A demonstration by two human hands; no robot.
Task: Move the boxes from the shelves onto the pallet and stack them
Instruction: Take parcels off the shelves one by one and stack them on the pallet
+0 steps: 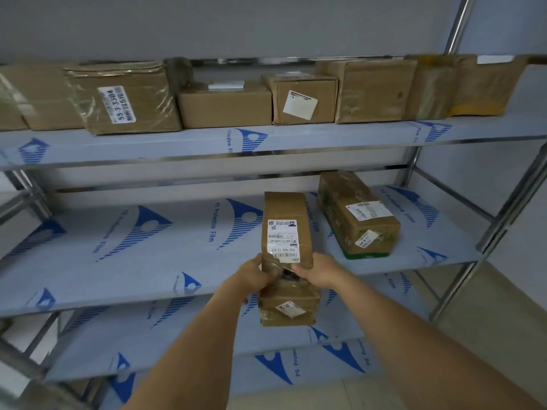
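Observation:
A long brown cardboard box (284, 214) with a white shipping label lies on the middle shelf (148, 261), its near end overhanging the front edge. My left hand (257, 275) grips that end's left side and my right hand (318, 272) grips its right side. A second taped box (356, 214) with green edging lies just to the right on the same shelf. Several more brown boxes (225, 105) line the top shelf (177, 143). The pallet is out of view.
The metal rack has shelves covered in white film with blue logos. Its upright posts (503, 214) stand at the right. A lower shelf (207, 335) shows beneath my forearms. A grey wall is behind the rack, and tiled floor lies at lower right.

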